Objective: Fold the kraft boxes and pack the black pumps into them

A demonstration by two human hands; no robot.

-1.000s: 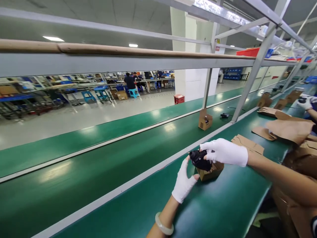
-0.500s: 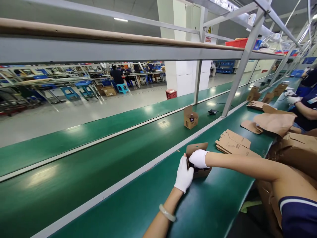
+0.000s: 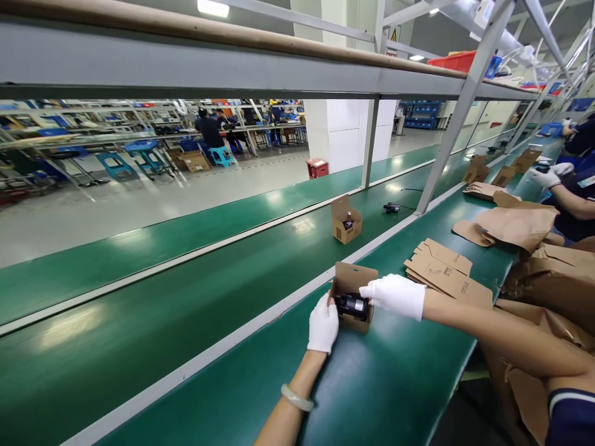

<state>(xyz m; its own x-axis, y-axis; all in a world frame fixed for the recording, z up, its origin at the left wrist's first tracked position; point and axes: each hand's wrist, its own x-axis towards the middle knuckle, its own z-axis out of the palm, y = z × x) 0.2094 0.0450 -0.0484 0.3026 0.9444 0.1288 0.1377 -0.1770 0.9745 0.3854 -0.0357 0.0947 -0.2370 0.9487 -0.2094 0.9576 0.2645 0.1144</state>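
Observation:
An open cardboard box (image 3: 356, 277) stands on the green bench, its back flap raised. Inside lies a black cylindrical device (image 3: 352, 306) with a white label; its exact kind is unclear. My left hand (image 3: 323, 325), in a white glove, is closed on the left wall of the box. At the box's right side, my white-gloved right hand (image 3: 393, 294) has its fingers stretched out toward the device. Their tips are by the device's upper right; whether they touch it I cannot tell.
On the green conveyor (image 3: 223, 272) stand another open box (image 3: 346, 224) and a black device with a cable (image 3: 391, 208). Flat cardboard blanks (image 3: 439, 266) and brown paper (image 3: 515, 220) lie to the right. A slanted metal post (image 3: 458, 118) rises behind. A co-worker's gloved hands (image 3: 548, 176) work farther right.
My right hand has come out of the box toward the right, uncovering the black device. My left hand and the box have shifted left. The conveyor's box and device have slid left.

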